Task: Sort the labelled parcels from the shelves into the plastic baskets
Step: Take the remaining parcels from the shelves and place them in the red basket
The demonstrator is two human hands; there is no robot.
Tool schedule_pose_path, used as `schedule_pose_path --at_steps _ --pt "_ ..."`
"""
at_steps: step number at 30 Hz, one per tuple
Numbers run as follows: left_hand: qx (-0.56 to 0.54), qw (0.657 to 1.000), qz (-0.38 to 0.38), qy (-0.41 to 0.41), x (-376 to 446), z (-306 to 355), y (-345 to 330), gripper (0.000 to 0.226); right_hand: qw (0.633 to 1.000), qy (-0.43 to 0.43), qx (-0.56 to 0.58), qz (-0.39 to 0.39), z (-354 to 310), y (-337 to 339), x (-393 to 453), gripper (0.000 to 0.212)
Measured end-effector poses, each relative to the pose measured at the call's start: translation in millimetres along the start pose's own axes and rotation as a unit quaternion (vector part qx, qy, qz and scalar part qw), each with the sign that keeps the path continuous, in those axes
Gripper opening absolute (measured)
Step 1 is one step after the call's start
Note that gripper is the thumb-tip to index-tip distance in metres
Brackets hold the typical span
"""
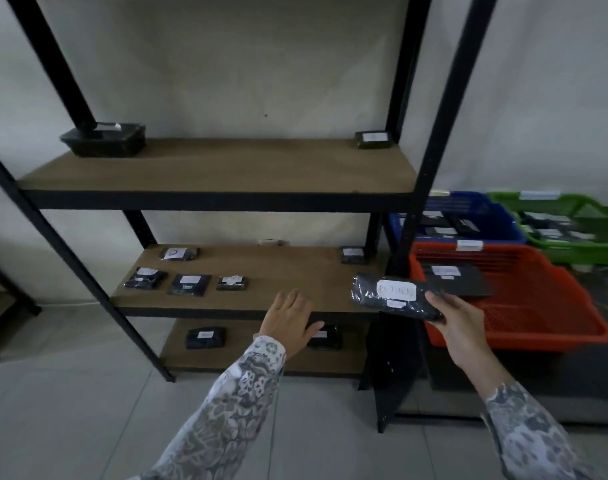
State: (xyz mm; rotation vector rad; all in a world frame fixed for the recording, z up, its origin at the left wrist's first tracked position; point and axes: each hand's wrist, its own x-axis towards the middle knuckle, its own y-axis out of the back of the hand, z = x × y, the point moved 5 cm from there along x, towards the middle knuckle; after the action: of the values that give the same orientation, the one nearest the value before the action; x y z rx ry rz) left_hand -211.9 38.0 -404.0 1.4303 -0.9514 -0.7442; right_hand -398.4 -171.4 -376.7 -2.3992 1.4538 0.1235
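My right hand (458, 317) grips a black wrapped parcel (392, 296) with a white handwritten label, held in the air just left of the red basket (524, 317). One flat black parcel (458, 277) lies in that basket. My left hand (288, 318) hovers open, fingers spread, in front of the middle shelf (295, 271) and holds nothing. Several small labelled black parcels lie on the middle shelf, such as one (189, 284) at its left. Two more parcels (205, 337) sit on the bottom shelf, the second partly behind my left hand.
A blue basket (503, 216) and a green basket (572, 251) with parcels stand behind the red one. The upper shelf (219, 168) carries a black box (105, 140) at left and a small parcel (373, 139) at right. Black rack posts (437, 133) stand between shelves and baskets.
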Motion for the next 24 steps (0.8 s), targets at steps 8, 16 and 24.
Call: schedule_pose_path --at_steps 8,16,24 --pt "0.032 0.998 -0.033 -0.049 70 109 1 0.062 0.995 0.023 -0.050 0.081 -42 122 43 0.014" --pt "-0.083 0.988 -0.110 0.063 135 206 -22 0.071 0.991 -0.016 -0.119 0.060 -45 193 118 0.013" --pt "-0.415 0.844 -0.060 0.334 158 237 -48 0.044 0.968 -0.100 -0.227 -0.042 -7 192 176 0.008"
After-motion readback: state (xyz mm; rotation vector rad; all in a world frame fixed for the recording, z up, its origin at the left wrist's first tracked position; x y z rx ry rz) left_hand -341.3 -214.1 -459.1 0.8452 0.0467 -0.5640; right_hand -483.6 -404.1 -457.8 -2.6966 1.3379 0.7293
